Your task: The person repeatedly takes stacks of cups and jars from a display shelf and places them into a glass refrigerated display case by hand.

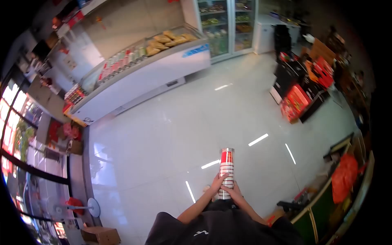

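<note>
In the head view I hold a tall stack of red-and-white cups in front of my body, above the floor. The stack points away from me, with a solid red section and a silvery rim at its far end. My left hand is closed around its left side, near the middle. Lower down, on the right side, my right hand grips it with the fingers partly hidden. Below my hands, the near end of the stack meets my dark clothing.
A long white chest freezer with packaged goods stands ahead on the left. Behind it is a glass-door fridge. Boxes and a red carton are piled at right. A fan and a cardboard box sit at lower left.
</note>
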Demonstrator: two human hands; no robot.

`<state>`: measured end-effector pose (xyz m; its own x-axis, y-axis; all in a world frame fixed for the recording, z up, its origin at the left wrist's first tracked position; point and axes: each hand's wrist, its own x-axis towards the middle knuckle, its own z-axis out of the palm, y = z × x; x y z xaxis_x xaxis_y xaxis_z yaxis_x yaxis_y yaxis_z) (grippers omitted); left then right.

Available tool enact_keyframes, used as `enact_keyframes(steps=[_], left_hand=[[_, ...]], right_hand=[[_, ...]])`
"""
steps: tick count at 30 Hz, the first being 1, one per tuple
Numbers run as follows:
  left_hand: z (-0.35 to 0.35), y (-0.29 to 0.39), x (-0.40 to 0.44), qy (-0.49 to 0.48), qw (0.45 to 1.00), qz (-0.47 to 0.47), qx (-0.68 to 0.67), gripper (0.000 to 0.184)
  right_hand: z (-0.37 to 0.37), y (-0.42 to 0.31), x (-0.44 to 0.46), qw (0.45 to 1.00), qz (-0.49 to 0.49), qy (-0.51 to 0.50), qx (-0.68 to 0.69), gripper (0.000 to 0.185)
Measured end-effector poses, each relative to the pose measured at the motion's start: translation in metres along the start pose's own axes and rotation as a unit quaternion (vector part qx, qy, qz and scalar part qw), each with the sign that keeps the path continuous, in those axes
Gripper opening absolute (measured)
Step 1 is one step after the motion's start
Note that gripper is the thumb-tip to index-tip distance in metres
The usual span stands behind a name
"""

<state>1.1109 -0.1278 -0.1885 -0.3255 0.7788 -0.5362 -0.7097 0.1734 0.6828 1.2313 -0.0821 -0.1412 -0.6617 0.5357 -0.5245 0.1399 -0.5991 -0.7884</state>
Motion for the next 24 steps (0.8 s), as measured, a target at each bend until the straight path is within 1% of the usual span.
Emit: enact_keyframes(steps=[1,3,4,5,7,8,9,11,13,14,15,16,17,18,19,20,21,22,23,24], left_hand=[[-0.006,0.012,0.004,0.022,1.0,0.017,-0.004,0.052],[-0.022,0.03,0.019,0.031,0.999,0.027,-0.017,0.053],[-0.028,0.037,0.028,0.045,0.998,0.029,-0.028,0.053],[-0.033,0.044,0.037,0.06,0.997,0.03,-0.038,0.053],[-0.04,0.063,0.054,0.082,0.995,0.04,-0.038,0.054],[-0.044,0.073,0.064,0.097,0.994,0.045,-0.017,0.052],[-0.049,0.086,0.076,0.111,0.993,0.05,0.006,0.049],[-0.062,0.116,0.102,0.124,0.99,0.06,0.009,0.049],[-0.075,0.157,0.134,0.141,0.986,0.079,-0.047,0.049],[-0.083,0.175,0.15,0.131,0.985,0.081,-0.073,0.053],[-0.091,0.195,0.172,0.129,0.987,0.077,-0.061,0.053],[-0.1,0.214,0.193,0.146,0.984,0.095,-0.046,0.052],[-0.104,0.226,0.207,0.164,0.98,0.109,-0.036,0.051],[-0.091,0.26,0.211,0.14,0.983,0.111,-0.039,0.051],[-0.091,0.279,0.227,0.138,0.984,0.108,-0.042,0.051],[-0.09,0.291,0.242,0.153,0.978,0.138,-0.027,0.05],[-0.088,0.299,0.253,0.17,0.971,0.166,-0.017,0.05],[-0.088,0.308,0.263,0.185,0.971,0.148,-0.035,0.05],[-0.088,0.319,0.273,0.199,0.97,0.133,-0.052,0.05],[-0.09,0.325,0.282,0.198,0.97,0.116,-0.076,0.051]], right_hand=[[0.007,-0.002,0.02,1.0,-0.001,-0.021,-0.006,0.047],[0.013,0.0,0.052,0.999,0.002,-0.045,-0.019,0.057],[0.014,-0.001,0.069,0.997,0.012,-0.049,-0.052,0.054],[0.019,-0.009,0.085,0.997,0.011,-0.06,-0.054,0.054],[0.031,-0.032,0.106,0.993,0.026,-0.114,-0.015,0.049],[0.035,-0.041,0.121,0.989,0.036,-0.134,-0.041,0.051],[0.037,-0.042,0.143,0.988,0.036,-0.144,-0.039,0.051],[0.045,-0.044,0.194,0.982,0.092,-0.163,-0.031,0.051],[0.084,-0.118,0.222,0.981,0.067,-0.179,-0.03,0.054],[0.1,-0.15,0.231,0.98,0.065,-0.17,-0.082,0.059],[0.108,-0.172,0.244,0.976,0.067,-0.157,-0.135,0.064],[0.104,-0.148,0.288,0.975,0.047,-0.195,-0.09,0.072],[0.11,-0.152,0.313,0.977,0.05,-0.191,-0.084,0.072],[0.113,-0.162,0.331,0.976,0.035,-0.189,-0.097,0.072],[0.116,-0.175,0.351,0.975,0.017,-0.188,-0.114,0.072],[0.122,-0.201,0.358,0.965,-0.015,-0.184,-0.186,0.071],[0.12,-0.191,0.387,0.965,0.031,-0.207,-0.157,0.072],[0.115,-0.181,0.411,0.965,0.046,-0.217,-0.137,0.071],[0.118,-0.187,0.426,0.965,0.057,-0.226,-0.118,0.07],[0.122,-0.204,0.438,0.954,0.046,-0.256,-0.152,0.07]])
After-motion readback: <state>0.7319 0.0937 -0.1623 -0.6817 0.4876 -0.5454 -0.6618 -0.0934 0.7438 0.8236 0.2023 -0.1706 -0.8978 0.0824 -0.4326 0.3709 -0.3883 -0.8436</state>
